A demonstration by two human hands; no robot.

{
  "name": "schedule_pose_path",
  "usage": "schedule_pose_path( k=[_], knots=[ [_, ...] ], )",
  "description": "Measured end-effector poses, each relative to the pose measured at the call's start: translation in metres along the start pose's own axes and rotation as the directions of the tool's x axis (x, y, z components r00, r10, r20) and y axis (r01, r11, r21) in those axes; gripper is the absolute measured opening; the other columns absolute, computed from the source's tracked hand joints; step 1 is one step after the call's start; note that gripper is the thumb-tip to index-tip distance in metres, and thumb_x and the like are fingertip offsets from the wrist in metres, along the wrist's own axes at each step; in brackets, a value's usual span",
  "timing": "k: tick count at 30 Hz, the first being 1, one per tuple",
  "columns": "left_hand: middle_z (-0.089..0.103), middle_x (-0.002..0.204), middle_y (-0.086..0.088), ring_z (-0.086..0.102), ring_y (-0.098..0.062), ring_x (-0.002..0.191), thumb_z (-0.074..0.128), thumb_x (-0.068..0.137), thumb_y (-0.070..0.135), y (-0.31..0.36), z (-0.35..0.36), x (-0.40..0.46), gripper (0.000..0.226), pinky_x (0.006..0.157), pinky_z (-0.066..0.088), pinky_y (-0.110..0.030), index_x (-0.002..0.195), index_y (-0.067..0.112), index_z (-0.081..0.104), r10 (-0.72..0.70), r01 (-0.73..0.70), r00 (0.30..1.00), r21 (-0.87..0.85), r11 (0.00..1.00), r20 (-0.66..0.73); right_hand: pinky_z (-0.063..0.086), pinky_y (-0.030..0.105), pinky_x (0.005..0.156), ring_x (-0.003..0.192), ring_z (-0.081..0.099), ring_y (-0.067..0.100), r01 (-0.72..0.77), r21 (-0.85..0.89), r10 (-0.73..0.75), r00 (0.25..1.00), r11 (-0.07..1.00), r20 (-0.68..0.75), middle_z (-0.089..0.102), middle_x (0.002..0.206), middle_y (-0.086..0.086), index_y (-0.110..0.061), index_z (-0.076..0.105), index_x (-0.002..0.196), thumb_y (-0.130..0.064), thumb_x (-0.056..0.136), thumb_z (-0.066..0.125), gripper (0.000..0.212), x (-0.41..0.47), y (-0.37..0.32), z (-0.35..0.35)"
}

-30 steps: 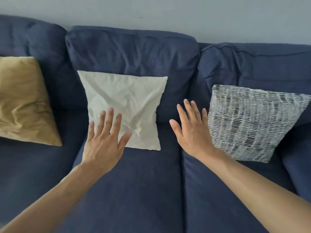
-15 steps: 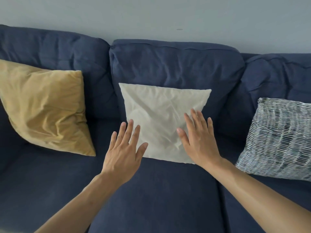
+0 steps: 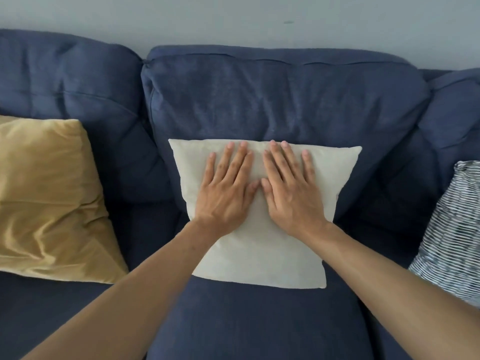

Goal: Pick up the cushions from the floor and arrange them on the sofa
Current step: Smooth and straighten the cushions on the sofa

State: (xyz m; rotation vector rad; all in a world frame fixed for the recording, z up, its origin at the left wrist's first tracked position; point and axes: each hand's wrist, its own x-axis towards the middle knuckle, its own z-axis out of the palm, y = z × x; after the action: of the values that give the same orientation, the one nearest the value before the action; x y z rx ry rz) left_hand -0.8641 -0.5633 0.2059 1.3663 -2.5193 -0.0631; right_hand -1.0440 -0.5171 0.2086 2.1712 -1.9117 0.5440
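A cream cushion (image 3: 265, 255) leans against the middle back pad of the dark blue sofa (image 3: 259, 94). My left hand (image 3: 226, 188) and my right hand (image 3: 291, 188) lie flat on its upper half, side by side, fingers spread and thumbs touching, pressing on it without gripping. A gold cushion (image 3: 49, 198) rests on the left seat against the back. A blue-and-white striped cushion (image 3: 452, 237) stands at the right edge, partly cut off by the frame.
A pale grey wall (image 3: 233, 19) runs behind the sofa. Bare seat fabric (image 3: 254, 323) shows in front of the cream cushion between my forearms. The floor is out of view.
Both hands moved forward from hovering at the cream cushion's lower corners to lying flat on its upper half, close together. The view shifted closer and left, centring that cushion.
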Motion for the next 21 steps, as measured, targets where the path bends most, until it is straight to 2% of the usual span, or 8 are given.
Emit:
schedule_pose_path(
  k=[4,8,10,12,14,16,18,21],
  knots=[
    [0.009,0.181,-0.004,0.001,-0.025,0.167,0.014,0.113,0.059,-0.046,0.007,-0.005,0.075,0.133,0.004,-0.056,0.171,0.012,0.02,-0.024,0.027,0.999,0.073,0.997,-0.034,0.013,0.063,0.134,0.168,0.02,0.032,-0.053,-0.065,0.051,0.998,0.996,-0.043,0.025,0.18,0.011,-0.007,0.032,0.17,-0.044,0.117,0.035,0.064,-0.009,0.025,0.011],
    [0.005,0.181,-0.007,-0.003,-0.024,0.167,0.018,0.114,0.054,-0.078,-0.009,-0.025,0.072,0.133,0.007,-0.057,0.171,0.01,0.016,-0.13,0.132,0.989,0.019,0.991,-0.068,0.009,0.065,0.134,0.168,0.018,0.034,-0.258,-0.056,0.253,0.964,0.964,-0.081,0.027,0.178,0.016,-0.002,0.031,0.169,-0.044,0.118,0.032,0.065,-0.022,0.037,0.0],
    [0.006,0.18,-0.012,-0.003,-0.027,0.166,0.023,0.115,0.048,-0.083,-0.019,-0.034,0.069,0.133,0.007,-0.058,0.171,0.007,0.016,-0.133,0.128,0.985,-0.047,0.991,-0.109,0.008,0.064,0.134,0.168,0.017,0.036,-0.353,-0.026,0.347,0.93,0.935,-0.124,0.027,0.177,0.02,0.0,0.03,0.168,-0.042,0.118,0.032,0.066,-0.026,0.034,-0.01],
    [0.008,0.179,-0.015,-0.001,-0.032,0.166,0.026,0.117,0.042,-0.074,-0.025,-0.037,0.066,0.133,0.006,-0.059,0.17,0.004,0.019,-0.01,-0.006,0.986,-0.093,0.996,-0.168,0.006,0.061,0.136,0.168,0.015,0.036,-0.31,0.008,0.308,0.94,0.951,-0.149,0.024,0.178,0.02,-0.001,0.029,0.169,-0.04,0.118,0.031,0.064,-0.027,0.019,-0.016],
    [0.016,0.178,-0.015,0.006,-0.036,0.166,0.027,0.117,0.037,-0.053,-0.024,-0.033,0.062,0.132,0.008,-0.061,0.167,0.002,0.026,0.152,-0.181,0.966,-0.132,0.975,-0.208,0.008,0.062,0.135,0.169,0.015,0.034,-0.157,0.03,0.159,0.978,0.987,-0.132,0.024,0.179,0.017,-0.002,0.032,0.168,-0.034,0.118,0.032,0.059,-0.026,-0.005,-0.013],
    [0.022,0.176,-0.014,0.011,-0.037,0.165,0.029,0.116,0.035,-0.029,-0.016,-0.024,0.059,0.132,0.01,-0.063,0.165,0.002,0.032,0.251,-0.286,0.944,-0.153,0.946,-0.212,0.013,0.066,0.133,0.168,0.018,0.034,-0.048,0.012,0.048,0.994,0.999,-0.093,0.026,0.179,0.016,-0.003,0.036,0.167,-0.029,0.116,0.036,0.058,-0.023,-0.025,-0.002],
    [0.024,0.175,-0.013,0.014,-0.035,0.165,0.032,0.115,0.037,-0.019,-0.005,-0.015,0.06,0.132,0.01,-0.062,0.165,0.003,0.034,0.264,-0.29,0.948,-0.144,0.946,-0.179,0.015,0.068,0.132,0.168,0.018,0.033,-0.066,-0.016,0.065,0.995,0.998,-0.07,0.027,0.178,0.016,-0.003,0.037,0.167,-0.03,0.114,0.039,0.059,-0.018,-0.033,0.01],
    [0.023,0.176,-0.012,0.013,-0.034,0.165,0.03,0.114,0.045,-0.038,0.008,-0.007,0.067,0.132,0.009,-0.059,0.166,0.003,0.032,0.191,-0.201,0.975,-0.08,0.976,-0.116,0.012,0.066,0.133,0.168,0.018,0.031,-0.151,-0.078,0.143,0.985,0.986,-0.095,0.026,0.179,0.013,-0.005,0.035,0.168,-0.037,0.117,0.037,0.061,-0.013,-0.023,0.021]
  ],
)
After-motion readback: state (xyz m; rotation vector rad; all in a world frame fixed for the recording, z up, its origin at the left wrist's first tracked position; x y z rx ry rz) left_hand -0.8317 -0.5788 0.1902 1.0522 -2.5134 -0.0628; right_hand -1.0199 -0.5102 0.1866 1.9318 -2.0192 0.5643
